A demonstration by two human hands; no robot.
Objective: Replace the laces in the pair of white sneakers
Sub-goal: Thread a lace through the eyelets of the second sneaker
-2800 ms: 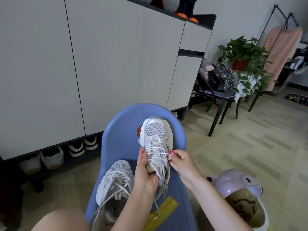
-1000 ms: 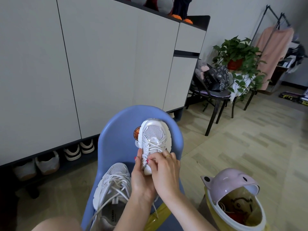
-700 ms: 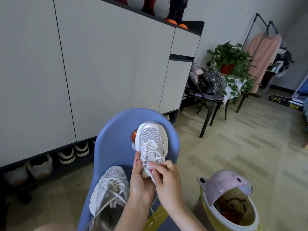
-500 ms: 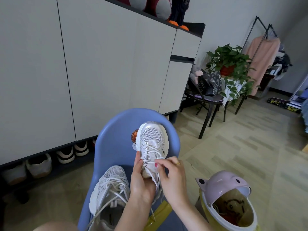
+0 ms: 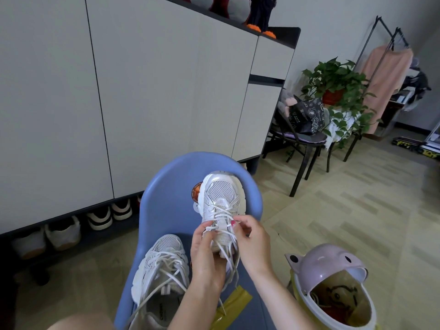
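A white sneaker point(image 5: 221, 198) stands toe-up against the back of a blue plastic chair point(image 5: 171, 186). My left hand point(image 5: 207, 256) grips it from below, thumb on the left side of the lacing. My right hand point(image 5: 252, 241) pinches a white lace point(image 5: 220, 226) at a right-side eyelet. Loose lace ends hang down between my hands. The second white sneaker point(image 5: 162, 270) lies on the seat to the left, its laces slack and trailing.
A yellow strip point(image 5: 235, 303) lies on the seat. A pink-lidded yellow bin point(image 5: 333, 289) stands open at the right. Cabinets with shoes point(image 5: 100, 215) underneath stand behind the chair. A black chair point(image 5: 302, 139), a potted plant and a clothes rack stand at the right.
My right hand came from the sneaker's right side across the laces and now pinches a lace at the right eyelets. My left hand kept its hold on the sneaker.
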